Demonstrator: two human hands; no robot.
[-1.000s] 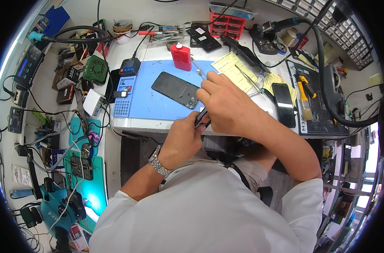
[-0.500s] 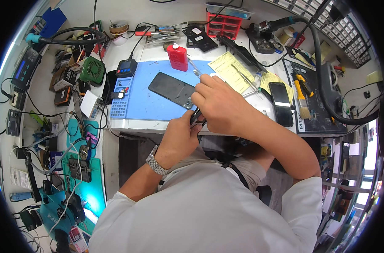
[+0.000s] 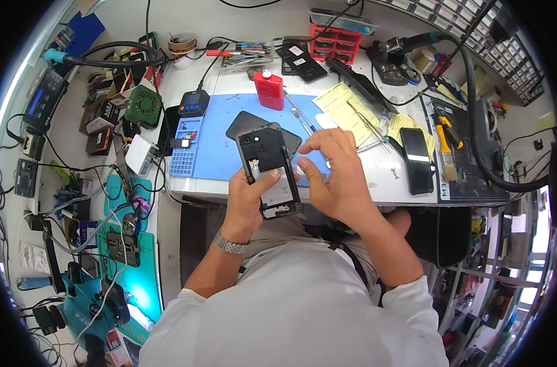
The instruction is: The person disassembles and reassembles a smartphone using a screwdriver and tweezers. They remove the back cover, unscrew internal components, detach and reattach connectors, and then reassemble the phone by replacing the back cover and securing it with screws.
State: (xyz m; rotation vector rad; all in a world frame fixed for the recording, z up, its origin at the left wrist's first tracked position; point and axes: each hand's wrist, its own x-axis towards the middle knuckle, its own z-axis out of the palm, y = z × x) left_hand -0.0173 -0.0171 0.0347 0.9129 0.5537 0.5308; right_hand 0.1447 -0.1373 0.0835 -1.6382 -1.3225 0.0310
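Near table edge (image 3: 382, 197), left grip (image 3: 244, 205) around phone (image 3: 269, 160)

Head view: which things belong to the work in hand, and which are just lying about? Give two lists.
In use:
opened phone, held in the left hand, right hand open beside it
blue mat
dark panel on it, likely belonging

Apparently lying about:
red bottle
yellow paper
yellow-handled brush
red drawer unit

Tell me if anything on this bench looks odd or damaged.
The phone in the left hand stands out: its back is off, exposing inner parts. Beyond it, a dark panel lies askew on the blue mat.
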